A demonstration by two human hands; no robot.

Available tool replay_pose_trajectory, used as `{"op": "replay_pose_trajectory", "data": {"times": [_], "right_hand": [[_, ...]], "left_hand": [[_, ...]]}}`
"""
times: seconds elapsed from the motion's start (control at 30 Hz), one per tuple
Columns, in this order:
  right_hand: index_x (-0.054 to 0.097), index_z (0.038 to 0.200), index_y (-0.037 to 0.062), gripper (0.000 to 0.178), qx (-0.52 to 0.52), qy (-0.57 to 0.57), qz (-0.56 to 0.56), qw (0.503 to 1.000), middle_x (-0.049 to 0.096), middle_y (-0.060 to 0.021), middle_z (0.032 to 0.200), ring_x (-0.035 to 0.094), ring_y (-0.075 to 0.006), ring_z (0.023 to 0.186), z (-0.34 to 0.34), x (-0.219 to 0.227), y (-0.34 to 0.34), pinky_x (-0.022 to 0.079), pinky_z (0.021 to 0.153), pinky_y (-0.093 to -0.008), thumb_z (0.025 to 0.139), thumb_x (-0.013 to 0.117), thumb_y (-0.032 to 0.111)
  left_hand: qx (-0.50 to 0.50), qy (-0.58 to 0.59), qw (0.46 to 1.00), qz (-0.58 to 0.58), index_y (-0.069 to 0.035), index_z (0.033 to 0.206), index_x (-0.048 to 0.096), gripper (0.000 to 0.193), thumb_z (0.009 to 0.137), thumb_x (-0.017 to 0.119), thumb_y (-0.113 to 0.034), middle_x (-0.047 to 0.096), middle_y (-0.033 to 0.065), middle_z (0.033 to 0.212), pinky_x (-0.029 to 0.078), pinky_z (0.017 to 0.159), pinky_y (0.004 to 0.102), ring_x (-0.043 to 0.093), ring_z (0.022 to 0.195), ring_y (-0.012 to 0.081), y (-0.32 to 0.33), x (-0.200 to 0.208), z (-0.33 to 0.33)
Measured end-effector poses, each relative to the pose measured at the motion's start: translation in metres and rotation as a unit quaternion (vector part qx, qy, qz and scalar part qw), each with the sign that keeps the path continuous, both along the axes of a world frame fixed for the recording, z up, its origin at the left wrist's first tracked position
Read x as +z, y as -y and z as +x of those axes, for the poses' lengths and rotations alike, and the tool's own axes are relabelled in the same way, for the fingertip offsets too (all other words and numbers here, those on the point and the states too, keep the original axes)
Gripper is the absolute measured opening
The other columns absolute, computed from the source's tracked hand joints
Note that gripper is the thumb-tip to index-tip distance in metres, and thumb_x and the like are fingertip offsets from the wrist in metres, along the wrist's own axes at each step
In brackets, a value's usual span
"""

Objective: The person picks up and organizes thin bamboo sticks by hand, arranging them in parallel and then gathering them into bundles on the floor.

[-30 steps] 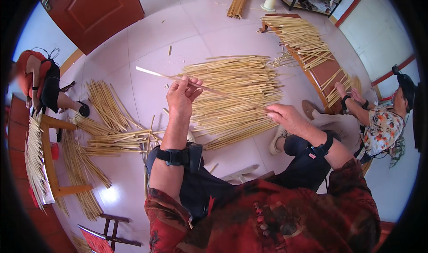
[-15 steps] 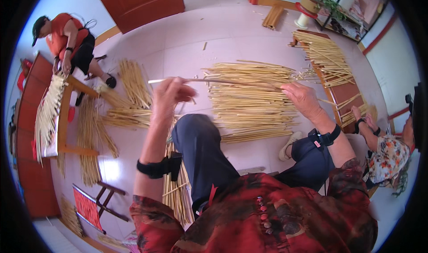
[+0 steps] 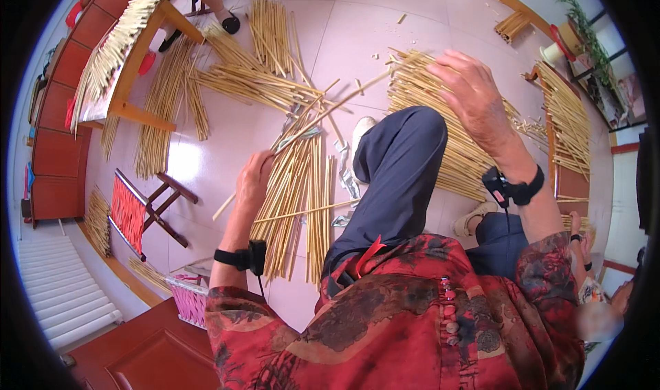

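Observation:
My left hand (image 3: 254, 178) is closed around a long straw-coloured stick (image 3: 354, 96), which slants from low left up to the far right. Below and beside that hand lies a loose heap of similar sticks (image 3: 292, 208), with strips of cloth near it. My right hand (image 3: 471, 98) is raised with its fingers stretched out, close to the far end of the held stick, and appears to hold nothing. Beneath the right hand a wide layer of sticks (image 3: 447, 149) covers the floor, partly hidden by my bent knee.
More stick piles (image 3: 271, 36) lie at the far left. A wooden table (image 3: 127, 108) bears sticks, with a person beside it. A red-webbed folding stool (image 3: 129, 211) stands at left. On the right, a bench (image 3: 569, 177) holds sticks, and another person's hands (image 3: 581, 232) are near it.
My view has swung left and down. The stick, earlier level between both hands, now slants in my left hand, which has lowered. My right hand has opened off it and risen.

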State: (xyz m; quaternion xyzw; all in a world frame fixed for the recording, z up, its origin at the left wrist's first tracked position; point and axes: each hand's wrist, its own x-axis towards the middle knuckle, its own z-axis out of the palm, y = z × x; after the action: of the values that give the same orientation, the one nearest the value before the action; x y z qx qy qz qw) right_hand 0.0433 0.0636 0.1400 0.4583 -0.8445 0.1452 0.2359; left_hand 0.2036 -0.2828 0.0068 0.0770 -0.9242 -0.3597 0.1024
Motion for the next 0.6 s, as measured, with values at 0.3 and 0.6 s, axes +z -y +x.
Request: {"op": "replay_pose_trajectory", "data": {"times": [0.3,0.6], "right_hand": [[0.053,0.103,0.0054,0.033,-0.123,0.151,0.087,0.977,0.050,-0.0117,0.108,0.047,-0.0287,0.102,0.016,-0.055,-0.087,0.037,0.088,-0.0366,0.072,0.054,-0.002],[0.052,0.103,0.0035,0.031,-0.182,0.189,0.158,0.952,0.049,-0.0130,0.108,0.047,-0.0303,0.101,0.021,-0.061,-0.101,0.037,0.088,-0.0362,0.073,0.053,-0.003]], "left_hand": [[0.181,0.159,0.970,0.027,-0.002,0.085,0.054,0.009,0.078,0.053,-0.007,0.056,0.0163,0.083,0.043,0.070,0.0395,0.054,0.079,0.0324,0.020,-0.209,0.170],[0.213,0.318,0.908,-0.169,-0.007,0.102,0.050,0.025,0.079,0.051,-0.016,0.049,0.0124,0.108,0.036,0.084,0.0436,0.046,0.102,0.0288,-0.018,-0.225,0.144]]}}
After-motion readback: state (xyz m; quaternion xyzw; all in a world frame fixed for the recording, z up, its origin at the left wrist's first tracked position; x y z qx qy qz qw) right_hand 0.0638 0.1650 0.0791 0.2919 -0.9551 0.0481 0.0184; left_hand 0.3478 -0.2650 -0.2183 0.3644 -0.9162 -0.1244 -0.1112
